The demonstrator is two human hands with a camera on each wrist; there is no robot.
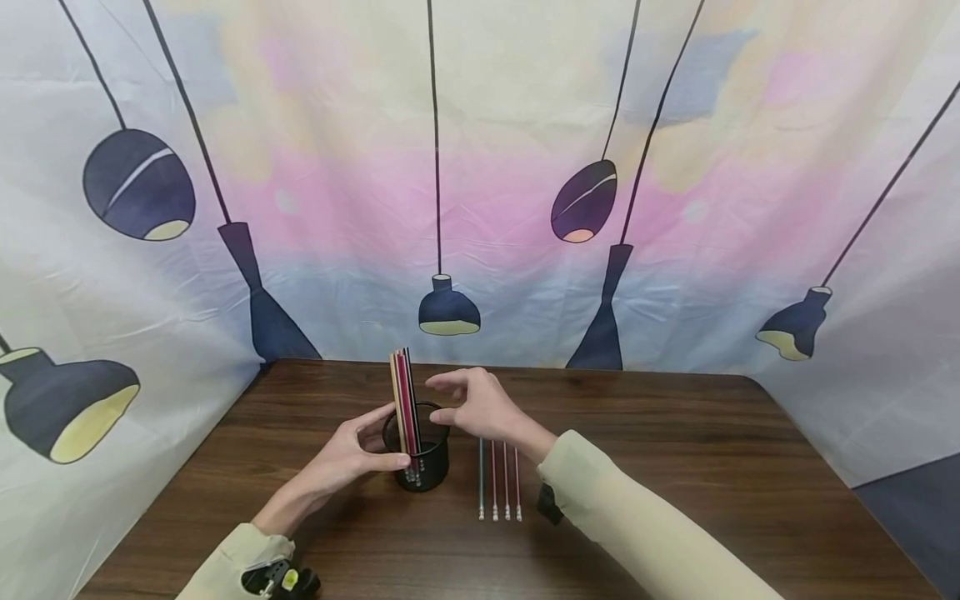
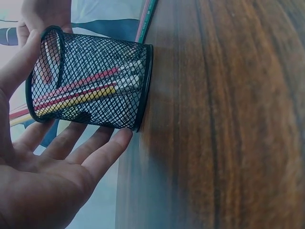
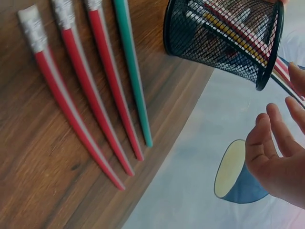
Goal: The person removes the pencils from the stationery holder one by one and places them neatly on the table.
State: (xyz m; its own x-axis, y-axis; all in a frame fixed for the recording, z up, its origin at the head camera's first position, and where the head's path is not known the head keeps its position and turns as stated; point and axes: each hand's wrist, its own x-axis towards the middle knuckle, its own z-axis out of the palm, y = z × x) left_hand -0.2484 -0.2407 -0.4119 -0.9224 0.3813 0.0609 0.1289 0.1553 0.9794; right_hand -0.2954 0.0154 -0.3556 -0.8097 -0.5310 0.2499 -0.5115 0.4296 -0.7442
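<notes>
A black wire-mesh pencil cup (image 1: 433, 471) stands upright on the table, with red, yellow and black pencils (image 1: 405, 400) leaning to the left inside it. Their eraser ends show low through the mesh in the left wrist view. My left hand (image 1: 341, 454) holds the cup from the left, thumb at the near rim and fingers along the side. Just right of the cup's mouth, my right hand (image 1: 483, 408) hovers with loosely bent fingers and nothing in them. Below it, a green pencil (image 3: 131, 62) and three red pencils (image 3: 76, 109) lie side by side, eraser ends toward me.
The dark wood-grain table (image 1: 675, 467) reaches back to a fabric backdrop (image 1: 510, 208) printed with hanging lamps. Small black devices sit at both wrists, the left one (image 1: 279, 579) near the table's front.
</notes>
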